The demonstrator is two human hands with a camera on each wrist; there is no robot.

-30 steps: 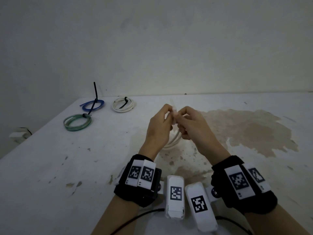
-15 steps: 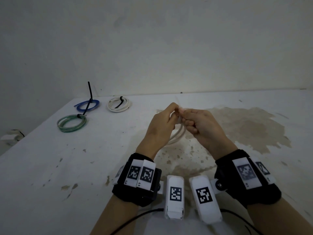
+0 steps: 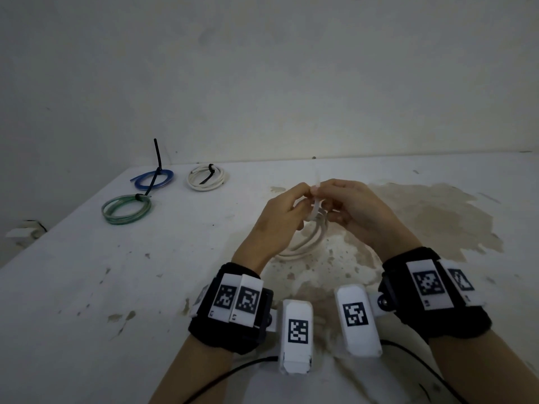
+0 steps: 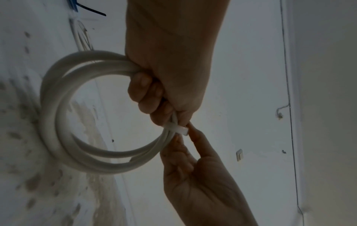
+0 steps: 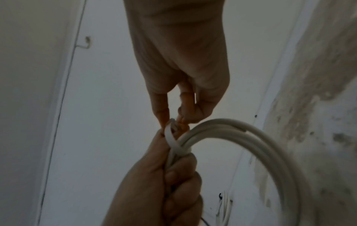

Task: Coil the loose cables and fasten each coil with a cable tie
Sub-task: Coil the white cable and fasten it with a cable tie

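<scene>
A white cable coil (image 3: 309,243) hangs above the table (image 3: 145,287) from my left hand (image 3: 303,199), whose fingers curl round its strands (image 4: 58,122). A white cable tie (image 3: 315,201) loops round the bundle just past that grip, and its thin tail points up. In the left wrist view the tie's head (image 4: 178,130) sits beside my left fingertips. My right hand (image 3: 320,191) pinches the tie between thumb and forefinger. The right wrist view shows the right hand (image 5: 173,120) at the tie's loop (image 5: 172,139), above the left hand (image 5: 170,183) and the coil (image 5: 260,140).
At the back left of the table lie a blue coil (image 3: 154,179), a white coil (image 3: 206,178) and a green coil (image 3: 127,209), each bound with a black tie. One black tie tail (image 3: 157,153) stands upright. A brown stain (image 3: 437,220) spreads to the right.
Both hands have stayed together on the coil and the tie, shifting only slightly. My right fingers have moved from a curled grip to a pinch at the tie's top.
</scene>
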